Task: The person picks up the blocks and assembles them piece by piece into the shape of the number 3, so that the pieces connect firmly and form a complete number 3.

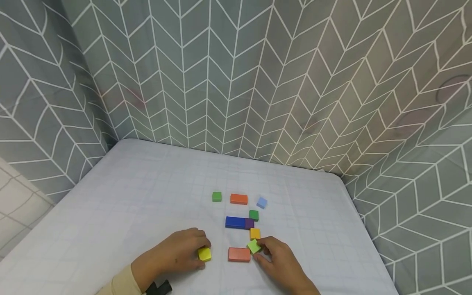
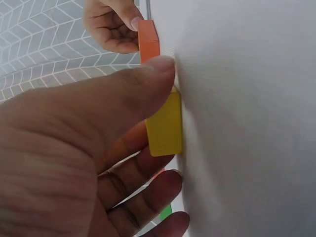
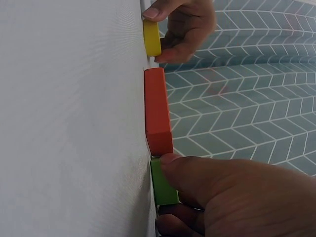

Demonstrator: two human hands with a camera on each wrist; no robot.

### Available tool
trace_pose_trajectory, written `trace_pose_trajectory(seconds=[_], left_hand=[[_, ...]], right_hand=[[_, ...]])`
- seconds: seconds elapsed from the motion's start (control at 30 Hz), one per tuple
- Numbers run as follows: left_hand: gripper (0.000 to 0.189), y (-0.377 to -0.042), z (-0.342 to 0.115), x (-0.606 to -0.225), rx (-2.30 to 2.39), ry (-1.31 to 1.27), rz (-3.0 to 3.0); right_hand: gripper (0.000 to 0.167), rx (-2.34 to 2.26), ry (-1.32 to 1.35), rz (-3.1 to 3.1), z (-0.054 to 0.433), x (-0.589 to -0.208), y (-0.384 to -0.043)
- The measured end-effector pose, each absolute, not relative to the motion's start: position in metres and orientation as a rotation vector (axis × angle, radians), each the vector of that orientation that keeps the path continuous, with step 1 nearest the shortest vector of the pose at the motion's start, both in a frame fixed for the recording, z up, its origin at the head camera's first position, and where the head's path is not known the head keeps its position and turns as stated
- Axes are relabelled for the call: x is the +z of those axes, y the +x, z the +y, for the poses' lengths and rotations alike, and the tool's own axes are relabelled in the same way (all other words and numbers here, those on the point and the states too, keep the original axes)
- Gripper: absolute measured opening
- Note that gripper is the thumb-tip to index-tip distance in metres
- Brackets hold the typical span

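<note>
On the left, my left hand (image 1: pixel 177 250) pinches a yellow block (image 1: pixel 204 254) between thumb and fingers, low on the white cloth. In the left wrist view the thumb lies along one side of this yellow block (image 2: pixel 166 126). My right hand (image 1: pixel 280 262) pinches a light green block (image 1: pixel 253 246), which sits turned at the upper right corner of a salmon-red rectangular block (image 1: pixel 239 255). Close by the right wrist camera, the green block (image 3: pixel 164 183) stands at the end of the red block (image 3: pixel 157 108). An orange-yellow block (image 1: pixel 255 233) lies just beyond the light green one.
Farther off, a long blue block (image 1: pixel 234 222) touches a purple block (image 1: pixel 249 223), with a green block (image 1: pixel 253 215) behind. At the back lie another green block (image 1: pixel 216 196), an orange-red block (image 1: pixel 239 199) and a tilted light blue block (image 1: pixel 262 203). A patterned curtain (image 1: pixel 221 82) borders the white-covered table (image 1: pixel 147 184).
</note>
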State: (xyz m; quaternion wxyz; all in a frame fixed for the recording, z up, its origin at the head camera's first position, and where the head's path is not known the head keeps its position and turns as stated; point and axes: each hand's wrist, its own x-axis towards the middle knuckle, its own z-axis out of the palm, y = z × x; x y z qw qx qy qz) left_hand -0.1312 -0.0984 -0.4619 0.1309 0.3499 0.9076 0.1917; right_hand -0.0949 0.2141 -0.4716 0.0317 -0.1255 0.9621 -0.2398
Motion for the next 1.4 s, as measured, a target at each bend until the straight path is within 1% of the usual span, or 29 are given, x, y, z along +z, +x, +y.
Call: trace_pose_trajectory(seconds=[0.3, 0.4, 0.7, 1.13, 1.4], left_hand=[[0.040, -0.132, -0.097, -0.469, 0.584, 1.048, 2.652], [0.040, -0.133, -0.092, -0.471, 0.590, 1.021, 2.652], [0.040, -0.136, -0.081, -0.471, 0.574, 0.935, 2.652], [0.043, -0.137, -0.074, -0.465, 0.572, 0.937, 2.653], [0.044, -0.137, -0.070, -0.467, 0.564, 0.933, 2.669]], right_hand=[[0.037, -0.719, -0.368, 2.960, 0.212, -0.469, -0.094], [0.037, -0.715, -0.368, 2.959, 0.212, -0.469, -0.094], [0.037, -0.719, -0.376, 2.971, 0.212, -0.471, -0.095], [0.037, -0.711, -0.350, 2.981, 0.211, -0.470, -0.094], [0.036, -0.711, -0.345, 2.979, 0.211, -0.470, -0.095]])
